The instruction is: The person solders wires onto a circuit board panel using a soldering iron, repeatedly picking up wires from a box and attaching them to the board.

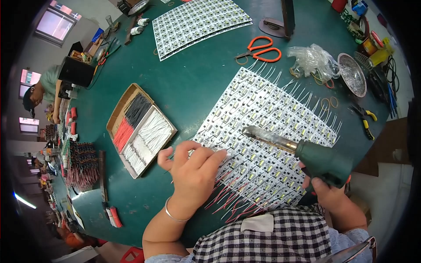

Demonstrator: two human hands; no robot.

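Note:
A large sheet of small white circuit boards (267, 105) lies on the green table in front of me. White wires stick out along its far right edge, and red and white ones along its near edge. In my right hand (326, 193) is a green heat gun (324, 162), whose metal nozzle hangs over the middle of the sheet and points left. My left hand (193, 173) rests at the sheet's left edge with its fingers curled. Anything pinched there is too small or hidden to make out.
A cardboard box (172, 131) of black, red and white cut wires stands left. Beyond the sheet are orange-handled scissors (262, 49), a plastic bag (313, 61), a metal dish (352, 74) and yellow-handled cutters (365, 121). More boards (197, 24) lie farther back. Another person (46, 90) is at far left.

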